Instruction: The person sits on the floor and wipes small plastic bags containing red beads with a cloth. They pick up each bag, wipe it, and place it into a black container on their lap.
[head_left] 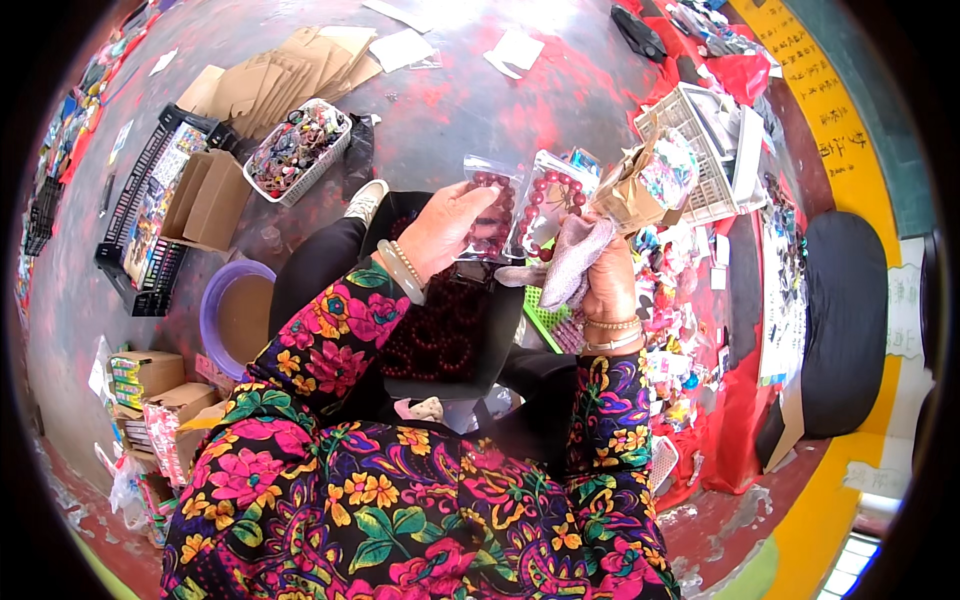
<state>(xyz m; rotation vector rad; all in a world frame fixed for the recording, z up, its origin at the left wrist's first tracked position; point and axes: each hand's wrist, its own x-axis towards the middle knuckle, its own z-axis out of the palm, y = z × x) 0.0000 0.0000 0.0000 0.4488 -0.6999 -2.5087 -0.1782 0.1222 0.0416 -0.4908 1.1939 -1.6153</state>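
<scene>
My left hand (pixel 440 228) is closed on a small clear plastic bag (pixel 508 176) with dark red beads inside, thumb over its front. Just right of it, a second clear bag (pixel 530 240) shows a loop of round red beads (pixel 541 186). My right hand (pixel 608 280) is closed on a greyish-pink cloth (pixel 578 262), which lies against that second bag; whether its fingers grip the bag too is hidden. Below both hands, a black tray (pixel 440 388) at my lap holds many strings of dark red beads (pixel 430 335).
A torn cardboard box (pixel 632 190) and a white crate (pixel 720 205) stand right of my hands. Beyond lies red cloth (pixel 735 430) with many small packets. At left are a purple basin (pixel 208 310), a white basket (pixel 262 180) of trinkets, a black crate (pixel 122 270) and flattened cardboard (pixel 285 80).
</scene>
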